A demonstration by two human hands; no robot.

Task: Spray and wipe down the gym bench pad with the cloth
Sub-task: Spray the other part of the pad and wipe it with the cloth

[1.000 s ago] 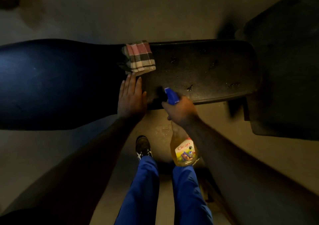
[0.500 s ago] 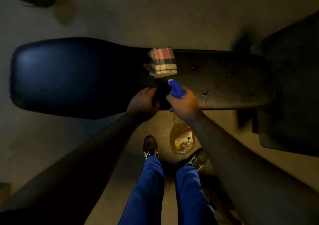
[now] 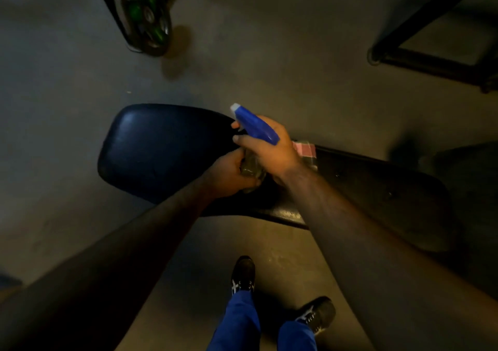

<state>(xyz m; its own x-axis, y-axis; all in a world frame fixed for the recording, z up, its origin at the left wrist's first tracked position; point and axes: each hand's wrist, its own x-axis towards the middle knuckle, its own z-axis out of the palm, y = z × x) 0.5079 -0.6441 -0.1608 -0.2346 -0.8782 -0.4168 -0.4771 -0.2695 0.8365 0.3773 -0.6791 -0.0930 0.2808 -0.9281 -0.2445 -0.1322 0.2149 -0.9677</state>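
Two hands grip one spray bottle (image 3: 252, 146) above the bench pad (image 3: 161, 151): right hand (image 3: 265, 148) fingers curled at its trigger, left hand (image 3: 229, 174) wrapped round its base, likely steadying aim; cloth (image 3: 305, 150) waits behind.

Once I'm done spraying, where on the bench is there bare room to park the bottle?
The blue pad, left of both hands, is bare to its rounded end. The dark pad is bare right of the checked cloth. The seam between them is crowded: right hand on the spray bottle, left hand under it, cloth just behind.
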